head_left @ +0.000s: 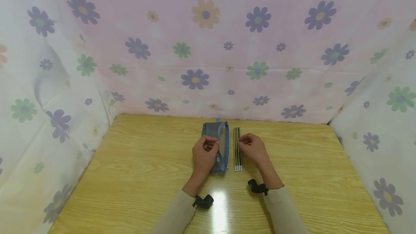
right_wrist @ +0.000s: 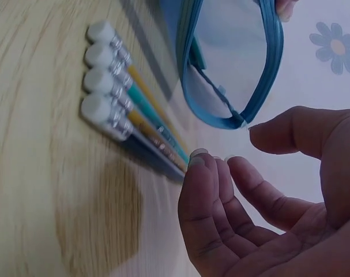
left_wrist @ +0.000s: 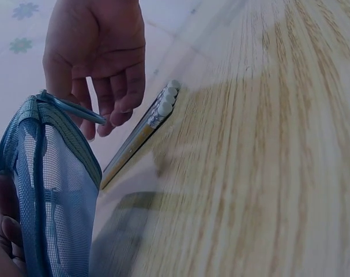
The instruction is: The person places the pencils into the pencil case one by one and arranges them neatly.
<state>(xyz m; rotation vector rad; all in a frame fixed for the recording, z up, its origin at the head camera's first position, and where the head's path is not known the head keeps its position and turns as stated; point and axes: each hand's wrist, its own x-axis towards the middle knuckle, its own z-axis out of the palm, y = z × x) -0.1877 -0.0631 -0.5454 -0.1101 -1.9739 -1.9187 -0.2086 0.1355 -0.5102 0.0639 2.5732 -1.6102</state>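
A blue mesh pencil case (head_left: 222,165) stands on the table with its zipped mouth gaping toward the right. My left hand (head_left: 204,156) pinches its side edge between thumb and fingers. Just right of the case lie several pencils (head_left: 238,158) side by side, their white eraser ends toward me. In the right wrist view the pencils (right_wrist: 146,109) show yellow, green and dark barrels. My right hand (head_left: 256,151) hovers at their right side; its thumb and loosely bent fingers stand apart, holding nothing. The left wrist view shows the case's mesh side (left_wrist: 68,202) close up.
The wood-grain table (head_left: 146,161) reaches back to a flower-print cloth (head_left: 227,57), which also hangs at both sides. A black wrist camera (head_left: 204,202) sits on the left wrist, another black camera (head_left: 256,186) on the right.
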